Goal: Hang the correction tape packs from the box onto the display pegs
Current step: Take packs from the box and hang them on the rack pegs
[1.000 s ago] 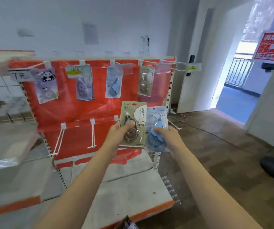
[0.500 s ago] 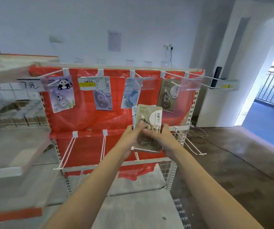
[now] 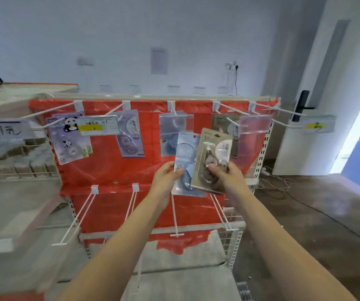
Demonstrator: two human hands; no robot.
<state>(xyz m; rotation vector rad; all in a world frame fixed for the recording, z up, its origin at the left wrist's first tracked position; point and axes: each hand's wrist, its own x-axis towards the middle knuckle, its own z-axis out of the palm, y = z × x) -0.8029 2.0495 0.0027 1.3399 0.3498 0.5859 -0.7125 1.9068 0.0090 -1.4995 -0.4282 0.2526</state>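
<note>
While both packs are held up just right of the frame's centre, the blue correction tape pack (image 3: 184,161) sits in the left hand (image 3: 166,179), thumb and fingers pinched on its lower left edge, and the beige correction tape pack (image 3: 212,164) overlaps it in front, clamped at its lower part by the right hand (image 3: 226,177). Neither is on a peg yet; judging by this, the step in hand is separating and carrying the two packs to their hooks. Behind them, in the top row of display pegs (image 3: 229,107), a matching blue hung pack (image 3: 167,142) and a beige hung pack (image 3: 235,131) suggest the targets. The next move probably calls for lifting one pack and lining its hang hole with a peg tip behind the clear price holder (image 3: 254,124).

Farther left hang a purple pack (image 3: 131,137) and a panda pack (image 3: 67,140). Below, the lower pegs (image 3: 175,213) are bare against the red backing sheet (image 3: 109,170). At right, a white door (image 3: 318,83) stands beside a bright doorway, with cables on the brown floor (image 3: 326,213).
</note>
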